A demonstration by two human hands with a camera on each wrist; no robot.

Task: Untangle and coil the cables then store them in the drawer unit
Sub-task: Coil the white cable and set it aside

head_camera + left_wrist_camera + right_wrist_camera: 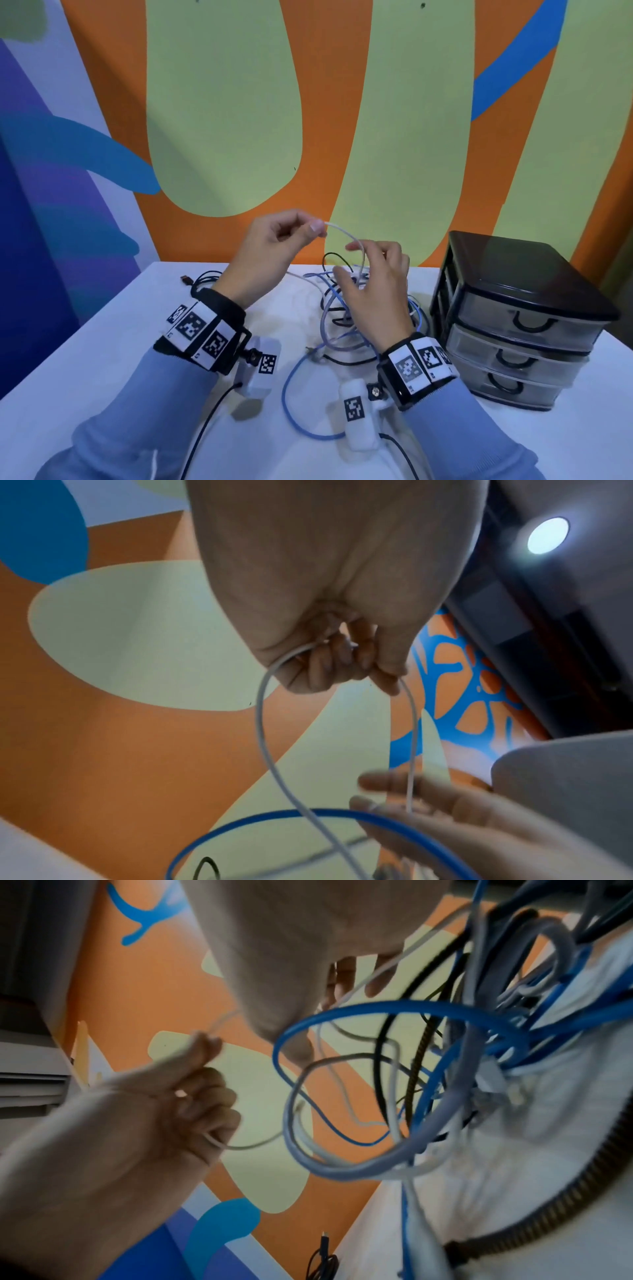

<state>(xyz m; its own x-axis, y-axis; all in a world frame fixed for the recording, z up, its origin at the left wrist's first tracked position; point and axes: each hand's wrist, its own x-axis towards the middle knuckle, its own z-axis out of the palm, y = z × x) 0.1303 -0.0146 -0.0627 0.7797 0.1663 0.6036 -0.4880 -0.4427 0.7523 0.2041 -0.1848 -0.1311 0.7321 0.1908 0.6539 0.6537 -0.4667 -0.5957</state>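
Cable tangle [342, 315] sits on the white table [102, 359], centre-right, just left of the drawer unit [513, 318]. Mix of blue, pale grey-blue, white and black leads looped through each other; right wrist view also shows a black ribbed/braided cable [534, 1221] curving out across the tabletop. One blue cable [291, 394] swings a wide loop toward the near edge, between the two wrists. Separate dark cable bundle [202, 279] with a brown plug lies at the far left of the table, apart from the main pile.

Thin white cable [346, 234] is lifted out of the tangle: arcs from the left hand down to the right hand, rest trails back into the pile.

Left hand [274, 246]: raised above the table, fingers curled, thumb and forefinger pinching the white cable. Left wrist view shows the cable leaving the grip in a hanging loop.

Right hand [373, 291]: lower, over the tangle, back of hand up, fingers spread and only loosely bent. White cable runs across the fingertips; whether they clamp it, can't tell, as the frames are blurred.

Drawer unit: black top and frame, three smoky translucent drawers, all closed, curved black handles.
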